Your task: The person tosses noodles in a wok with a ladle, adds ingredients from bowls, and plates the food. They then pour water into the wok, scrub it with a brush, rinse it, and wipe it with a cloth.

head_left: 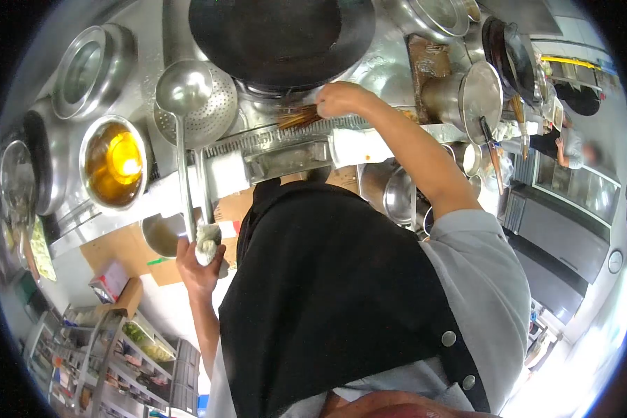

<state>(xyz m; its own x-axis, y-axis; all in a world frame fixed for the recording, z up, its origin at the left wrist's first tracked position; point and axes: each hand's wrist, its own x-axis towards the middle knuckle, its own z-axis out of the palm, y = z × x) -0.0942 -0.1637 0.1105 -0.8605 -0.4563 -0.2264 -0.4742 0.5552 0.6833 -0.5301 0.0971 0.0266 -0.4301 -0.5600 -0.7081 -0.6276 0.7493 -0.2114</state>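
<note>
My right hand [341, 99] is closed around a bamboo wok brush [299, 117], its bristles pointing left over the slotted drain at the stove's front. Just beyond it sits a large black wok [282, 42]. My left hand [199, 266] grips the end of a long-handled metal ladle [183, 87], whose bowl overlaps a round perforated strainer [219, 111]. The strainer's handle runs down beside the ladle's, and a whitish wrapped handle end [207, 244] shows between my left thumb and fingers.
To the left stands a metal bowl of yellow oil [113, 162], with stacked metal basins [94, 70] behind it. A steel pot [463, 97] stands at right. White folded cloths [359, 148] lie along the front edge. Another person [571, 148] is at the far right.
</note>
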